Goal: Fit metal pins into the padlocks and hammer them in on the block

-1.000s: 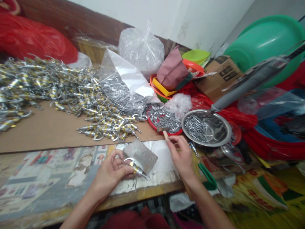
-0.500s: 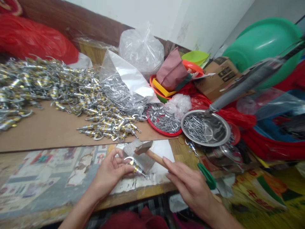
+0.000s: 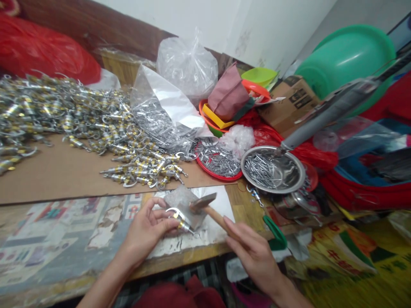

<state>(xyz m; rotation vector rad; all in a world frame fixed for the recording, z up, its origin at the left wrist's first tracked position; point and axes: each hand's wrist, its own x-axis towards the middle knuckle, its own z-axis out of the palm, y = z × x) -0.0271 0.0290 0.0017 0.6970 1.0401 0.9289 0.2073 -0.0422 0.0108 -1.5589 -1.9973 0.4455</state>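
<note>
My left hand [image 3: 149, 229] is closed on a small silver-and-yellow metal hook fitting [image 3: 182, 223], with a curved hook at one end and a ring at the other. The fitting rests against a grey metal block [image 3: 183, 197] on the bench. My right hand [image 3: 252, 248] grips the wooden handle of a hammer [image 3: 221, 220]. The hammer's head hangs over the block, just right of the fitting; whether it touches the block I cannot tell. White paper [image 3: 221, 201] lies under the block.
A large heap of similar fittings [image 3: 80, 111] covers the cardboard [image 3: 64, 171] at left. Pins fill a red tray [image 3: 221, 164] and a steel bowl [image 3: 272, 169] on the right. Above the bowl slants a grey rod-like tool [image 3: 327, 115]. A green-handled thing [image 3: 276, 233] lies near the bench edge.
The hammer head has shifted slightly right and turned, with my right hand moving a little lower. My left hand still holds the fitting at the block. The whole view has shifted slightly.
</note>
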